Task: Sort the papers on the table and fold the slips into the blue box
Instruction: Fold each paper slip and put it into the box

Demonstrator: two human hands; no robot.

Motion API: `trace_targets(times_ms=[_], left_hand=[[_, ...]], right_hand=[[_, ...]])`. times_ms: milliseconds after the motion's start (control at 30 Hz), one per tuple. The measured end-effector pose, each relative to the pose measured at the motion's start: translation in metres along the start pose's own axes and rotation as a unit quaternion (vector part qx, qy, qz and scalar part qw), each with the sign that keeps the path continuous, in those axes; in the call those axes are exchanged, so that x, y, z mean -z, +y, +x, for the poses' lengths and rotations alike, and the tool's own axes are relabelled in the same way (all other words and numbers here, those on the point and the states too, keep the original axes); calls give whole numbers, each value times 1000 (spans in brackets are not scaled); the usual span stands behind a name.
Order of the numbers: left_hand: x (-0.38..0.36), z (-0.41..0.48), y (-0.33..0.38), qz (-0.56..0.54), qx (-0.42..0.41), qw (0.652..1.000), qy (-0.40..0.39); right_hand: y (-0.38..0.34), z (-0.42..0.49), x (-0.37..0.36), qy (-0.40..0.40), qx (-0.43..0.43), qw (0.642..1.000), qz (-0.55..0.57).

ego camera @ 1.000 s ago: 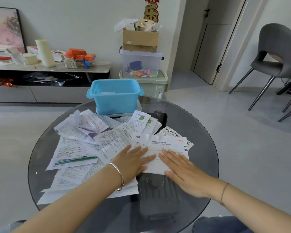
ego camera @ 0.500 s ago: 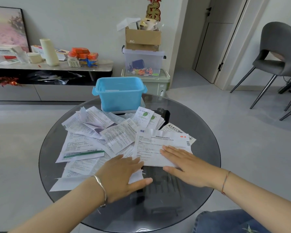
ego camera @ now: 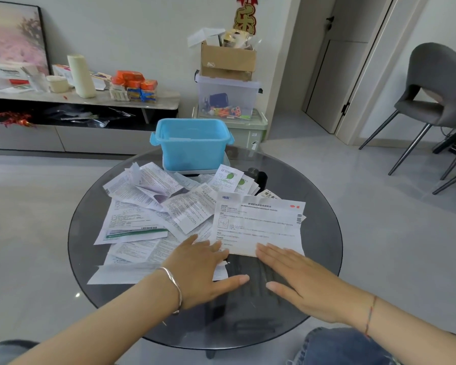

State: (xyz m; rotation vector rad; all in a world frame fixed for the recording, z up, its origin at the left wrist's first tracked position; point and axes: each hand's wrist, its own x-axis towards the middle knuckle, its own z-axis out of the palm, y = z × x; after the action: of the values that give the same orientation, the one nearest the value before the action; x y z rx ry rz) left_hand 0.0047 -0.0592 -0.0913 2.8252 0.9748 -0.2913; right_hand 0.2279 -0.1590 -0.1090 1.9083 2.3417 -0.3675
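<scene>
Resting flat on a glass table (ego camera: 324, 233), a person's left hand (ego camera: 203, 270) and right hand (ego camera: 303, 280) lie with fingers straight, touching the near edge of a printed sheet (ego camera: 258, 225). Loose papers (ego camera: 142, 206) spread left of it. The blue box (ego camera: 192, 146) stands beyond them.

Your box (ego camera: 192, 148) is plain light blue. Papers (ego camera: 153, 196) are white with dense black print. One sheet (ego camera: 134, 233) carries a green band and a barcode, and two leaflets (ego camera: 229, 176) show green leaf marks. Top sheet (ego camera: 258, 225): blue logo, red mark, barcode on the right edge. Table (ego camera: 319, 233) is smoky grey glass. Your bangle (ego camera: 174, 288) is silver, thread (ego camera: 369, 316) red-blue, jeans (ego camera: 340, 346) blue.
</scene>
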Motion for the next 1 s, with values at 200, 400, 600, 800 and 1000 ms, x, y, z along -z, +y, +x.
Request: trace_targets(times_ms=[200, 400, 600, 800, 1000], left_hand=[[-1, -1, 9, 39, 8, 999, 31], [-3, 5, 6, 71, 15, 995, 67], [1, 3, 8, 70, 11, 995, 69], [7, 9, -7, -3, 31, 998, 55], [34, 19, -33, -365, 44, 890, 271]], right_hand=[[26, -35, -1, -21, -42, 998, -30], [35, -40, 4, -5, -56, 997, -54], [14, 2, 16, 118, 1, 989, -87], [9, 37, 10, 117, 0, 984, -135], [21, 43, 38, 237, -54, 969, 47]])
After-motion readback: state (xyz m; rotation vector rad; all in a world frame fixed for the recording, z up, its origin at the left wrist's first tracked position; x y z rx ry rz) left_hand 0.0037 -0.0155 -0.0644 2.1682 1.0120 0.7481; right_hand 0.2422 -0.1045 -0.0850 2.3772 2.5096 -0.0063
